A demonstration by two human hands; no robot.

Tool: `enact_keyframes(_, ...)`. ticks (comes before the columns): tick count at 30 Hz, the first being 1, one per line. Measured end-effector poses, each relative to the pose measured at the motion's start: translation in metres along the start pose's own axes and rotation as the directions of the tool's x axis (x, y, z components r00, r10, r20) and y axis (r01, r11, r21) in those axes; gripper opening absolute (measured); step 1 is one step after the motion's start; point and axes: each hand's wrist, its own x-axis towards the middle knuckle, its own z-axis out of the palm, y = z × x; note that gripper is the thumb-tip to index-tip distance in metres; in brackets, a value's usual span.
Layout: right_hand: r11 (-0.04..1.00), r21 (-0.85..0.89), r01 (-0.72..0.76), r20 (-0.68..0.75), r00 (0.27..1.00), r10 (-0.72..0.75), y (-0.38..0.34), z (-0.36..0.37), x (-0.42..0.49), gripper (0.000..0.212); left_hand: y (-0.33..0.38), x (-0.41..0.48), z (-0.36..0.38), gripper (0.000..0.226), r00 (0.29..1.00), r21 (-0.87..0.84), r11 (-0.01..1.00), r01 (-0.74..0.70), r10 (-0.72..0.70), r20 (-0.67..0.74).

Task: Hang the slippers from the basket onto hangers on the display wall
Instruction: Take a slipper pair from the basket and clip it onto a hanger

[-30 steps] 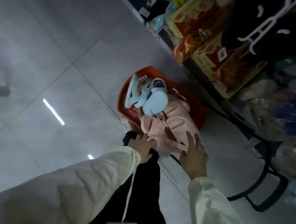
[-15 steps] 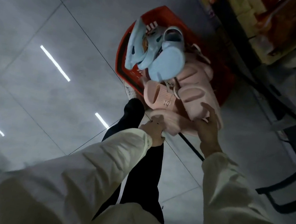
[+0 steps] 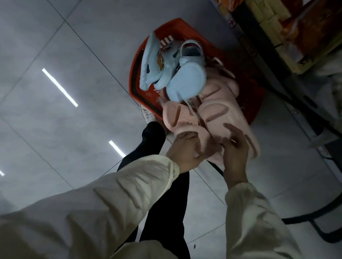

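Fingers (image 3: 187, 136) of your left hand (image 3: 185, 154) are curled round the near end of a pink slipper (image 3: 177, 119); the head camera is the only view you have. The fingers (image 3: 230, 127) of your right hand (image 3: 234, 153) are spread and loose. They lie on the pink pile (image 3: 220, 106) just beside it and clamp nothing. I judge the task to be in its early part. The red basket (image 3: 139, 63) on the floor is heaped full, with blue slippers (image 3: 186, 82) at the far side and the pink ones toward you. No hanger is in the picture, only shelf goods (image 3: 273, 15) at the upper right. The gripped slipper touches the pile and is not lifted out.
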Motion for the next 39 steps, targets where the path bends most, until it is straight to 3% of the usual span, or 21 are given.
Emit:
enact_keyframes(3,0.999,0.043,0.027,-0.02,0.999,-0.026,-0.008,0.007,-0.011,0.045,0.007,-0.003,-0.01,0.037,0.999,-0.049,0.999,-0.02,0.018,-0.037)
enact_keyframes(10,0.987,0.155,-0.031,-0.076,0.996,0.043,-0.024,0.03,-0.03,0.039,0.012,-0.006,-0.025,0.098,0.983,-0.076,0.996,-0.045,0.031,-0.179)
enact_keyframes(17,0.951,0.26,-0.167,0.064,0.986,0.156,-0.019,0.045,-0.037,0.03,-0.008,0.0,-0.034,0.082,0.975,0.167,0.977,0.135,-0.101,-0.199)
enact_keyframes(19,0.959,0.137,-0.246,0.108,0.967,0.233,-0.023,0.047,-0.035,0.03,-0.019,0.002,-0.035,0.082,0.982,0.216,0.964,0.157,-0.129,-0.136)
enact_keyframes(21,0.948,-0.143,-0.285,0.155,0.939,0.306,-0.03,0.047,-0.029,0.029,-0.024,0.0,-0.04,0.08,0.982,0.222,0.96,0.172,-0.15,-0.112)
enact_keyframes(23,0.85,-0.481,-0.216,0.15,0.935,0.322,-0.041,0.046,-0.012,0.023,-0.03,0.001,-0.041,0.07,0.98,0.208,0.961,0.184,-0.163,-0.114)
enact_keyframes(25,0.727,-0.68,-0.092,0.083,0.976,0.201,-0.067,0.048,0.004,0.015,-0.032,0.001,-0.044,0.06,0.981,0.236,0.955,0.182,-0.159,-0.113)
enact_keyframes(27,0.667,-0.745,0.01,0.044,0.998,0.034,-0.088,0.057,0.029,0.03,-0.04,0.004,-0.046,0.063,0.983,0.265,0.948,0.177,-0.157,-0.094)
enact_keyframes(29,0.671,-0.731,0.12,0.081,0.993,-0.09,-0.1,0.069,0.068,0.052,-0.049,0.007,-0.046,0.069,0.986,0.315,0.935,0.162,-0.144,-0.083)
enact_keyframes(32,0.502,-0.814,0.292,0.277,0.955,-0.105,-0.088,0.081,0.147,0.059,-0.063,0.018,-0.043,0.07,0.997,0.378,0.922,0.083,-0.076,-0.035)
enact_keyframes(36,0.342,-0.835,0.43,0.462,0.887,0.013,-0.091,0.105,0.182,0.052,-0.077,0.023,-0.039,0.066,0.998,0.345,0.938,0.026,-0.002,-0.068)
enact_keyframes(37,0.36,-0.816,0.452,0.488,0.873,0.009,-0.096,0.112,0.179,0.054,-0.077,0.022,-0.039,0.066,0.997,0.337,0.941,0.022,0.003,-0.073)
enact_keyframes(39,0.471,-0.817,0.334,0.372,0.928,-0.014,-0.097,0.116,0.173,0.064,-0.076,0.022,-0.04,0.065,0.997,0.323,0.946,0.009,0.015,-0.07)
